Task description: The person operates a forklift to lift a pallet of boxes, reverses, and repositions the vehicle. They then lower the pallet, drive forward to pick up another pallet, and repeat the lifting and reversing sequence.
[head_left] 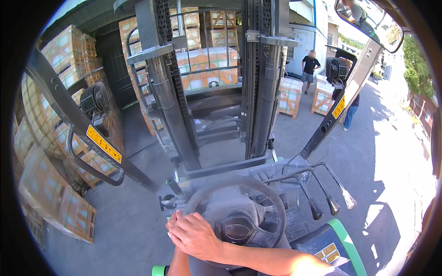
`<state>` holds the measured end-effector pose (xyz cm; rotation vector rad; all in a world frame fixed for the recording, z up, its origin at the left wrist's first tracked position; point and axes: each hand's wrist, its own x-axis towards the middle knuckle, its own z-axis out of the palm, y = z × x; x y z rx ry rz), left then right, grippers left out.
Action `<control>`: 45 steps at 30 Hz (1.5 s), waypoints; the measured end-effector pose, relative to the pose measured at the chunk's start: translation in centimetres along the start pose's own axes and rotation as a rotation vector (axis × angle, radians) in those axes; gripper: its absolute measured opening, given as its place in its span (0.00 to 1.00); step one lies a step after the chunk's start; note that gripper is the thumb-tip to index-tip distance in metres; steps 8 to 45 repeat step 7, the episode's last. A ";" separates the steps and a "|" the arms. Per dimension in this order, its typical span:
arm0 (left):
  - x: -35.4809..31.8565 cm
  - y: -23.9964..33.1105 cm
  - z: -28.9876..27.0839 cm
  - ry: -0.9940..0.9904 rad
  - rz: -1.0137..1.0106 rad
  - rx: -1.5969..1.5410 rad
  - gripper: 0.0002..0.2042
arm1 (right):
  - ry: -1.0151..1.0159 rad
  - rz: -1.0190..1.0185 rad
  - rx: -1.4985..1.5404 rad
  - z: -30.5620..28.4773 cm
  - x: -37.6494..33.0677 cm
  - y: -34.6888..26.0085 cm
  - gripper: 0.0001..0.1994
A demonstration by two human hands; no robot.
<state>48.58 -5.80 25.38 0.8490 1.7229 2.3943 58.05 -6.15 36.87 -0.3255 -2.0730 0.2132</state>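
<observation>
Both hands meet at the left side of a forklift's black steering wheel (271, 195). My right hand (195, 234) reaches across from the lower right, its fingers bent over my left hand (173, 220). Most of the left hand is hidden beneath it, and whether it grips the wheel's rim does not show. Just ahead of the hands are a short dark lever (174, 186) and a small round control (168, 201). Three control levers with knobs (333, 205) stand to the right of the wheel, with neither hand on them.
Beyond the dark mast (163, 92), a wrapped wooden crate (207, 69) sits in front of stacked crates. More crates (57, 193) line the left side. One person (310, 69) stands near two crates (290, 96); another person (351, 112) is partly hidden by the right post. A mirror (373, 20) hangs upper right.
</observation>
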 end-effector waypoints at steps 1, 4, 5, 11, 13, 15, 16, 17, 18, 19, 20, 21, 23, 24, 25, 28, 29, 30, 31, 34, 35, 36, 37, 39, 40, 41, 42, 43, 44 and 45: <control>-0.8 -0.6 2.2 0.121 -0.065 -0.460 0.20 | 0.037 -0.008 0.000 -0.7 0.7 0.9 0.06; 1.1 -0.9 -0.5 -0.230 0.046 0.234 0.15 | 0.056 0.014 0.046 -2.9 2.3 3.5 0.06; 0.9 -0.9 -1.0 -0.247 0.012 0.411 0.14 | 0.052 0.032 0.020 -3.6 2.6 4.1 0.06; 0.3 -0.5 -1.0 -0.255 -0.160 0.508 0.16 | 0.030 0.058 -0.001 -5.3 3.1 5.7 0.05; 0.3 -0.5 -1.0 -0.255 -0.160 0.508 0.16 | 0.030 0.058 -0.001 -5.3 3.1 5.7 0.05; 0.3 -0.5 -1.0 -0.255 -0.160 0.508 0.16 | 0.030 0.058 -0.001 -5.3 3.1 5.7 0.05; 0.3 -0.5 -1.0 -0.255 -0.160 0.508 0.16 | 0.030 0.058 -0.001 -5.3 3.1 5.7 0.05; 0.3 -0.5 -1.0 -0.255 -0.160 0.508 0.16 | 0.030 0.058 -0.001 -5.3 3.1 5.7 0.05; 0.3 -0.5 -1.0 -0.255 -0.160 0.508 0.16 | 0.030 0.058 -0.001 -5.3 3.1 5.7 0.05; 0.3 -0.5 -1.0 -0.255 -0.160 0.508 0.16 | 0.030 0.058 -0.001 -5.3 3.1 5.7 0.05; 0.3 -0.5 -1.0 -0.255 -0.160 0.508 0.16 | 0.030 0.058 -0.001 -5.3 3.1 5.7 0.05; 0.3 -0.5 -1.0 -0.255 -0.160 0.508 0.16 | 0.030 0.058 -0.001 -5.3 3.1 5.7 0.05; 0.3 -0.5 -1.0 -0.255 -0.160 0.508 0.16 | 0.030 0.058 -0.001 -5.3 3.1 5.7 0.05; 0.3 -0.5 -1.0 -0.255 -0.160 0.508 0.16 | 0.030 0.058 -0.001 -5.3 3.1 5.7 0.05; 0.3 -0.5 -1.0 -0.255 -0.160 0.508 0.16 | 0.030 0.058 -0.001 -5.3 3.1 5.7 0.05; 0.3 -0.5 -1.0 -0.255 -0.160 0.508 0.16 | 0.030 0.058 -0.001 -5.3 3.1 5.7 0.05; 0.3 -0.5 -1.0 -0.255 -0.160 0.508 0.16 | 0.030 0.058 -0.001 -5.3 3.1 5.7 0.05; 0.3 -0.5 -1.0 -0.255 -0.160 0.508 0.16 | 0.030 0.058 -0.001 -5.3 3.1 5.7 0.05; 0.3 -0.5 -1.0 -0.255 -0.160 0.508 0.16 | 0.030 0.058 -0.001 -5.3 3.1 5.7 0.05; 0.3 -0.5 -1.0 -0.255 -0.160 0.508 0.16 | 0.030 0.058 -0.001 -5.3 3.1 5.7 0.05; 0.3 -0.5 -1.0 -0.255 -0.160 0.508 0.16 | 0.030 0.058 -0.001 -5.3 3.1 5.7 0.05; 0.3 -0.5 -1.0 -0.255 -0.160 0.508 0.16 | 0.030 0.058 -0.001 -5.3 3.1 5.7 0.05; 0.3 -0.5 -1.0 -0.255 -0.160 0.508 0.16 | 0.030 0.058 -0.001 -5.3 3.1 5.7 0.05; 0.3 -0.5 -1.0 -0.255 -0.160 0.508 0.16 | 0.030 0.058 -0.001 -5.3 3.1 5.7 0.05; 0.3 -0.5 -1.0 -0.255 -0.160 0.508 0.16 | 0.030 0.058 -0.001 -5.3 3.1 5.7 0.05; 0.3 -0.5 -1.0 -0.255 -0.160 0.508 0.16 | 0.030 0.058 -0.001 -5.3 3.1 5.7 0.05; 0.3 -0.5 -1.0 -0.255 -0.160 0.508 0.16 | 0.030 0.058 -0.001 -5.3 3.1 5.7 0.05; 0.3 -0.5 -1.0 -0.255 -0.160 0.508 0.16 | 0.030 0.058 -0.001 -5.3 3.1 5.7 0.05; 0.3 -0.5 -1.0 -0.255 -0.160 0.508 0.16 | 0.030 0.058 -0.001 -5.3 3.1 5.7 0.05; 0.3 -0.5 -1.0 -0.255 -0.160 0.508 0.16 | 0.030 0.058 -0.001 -5.3 3.1 5.7 0.05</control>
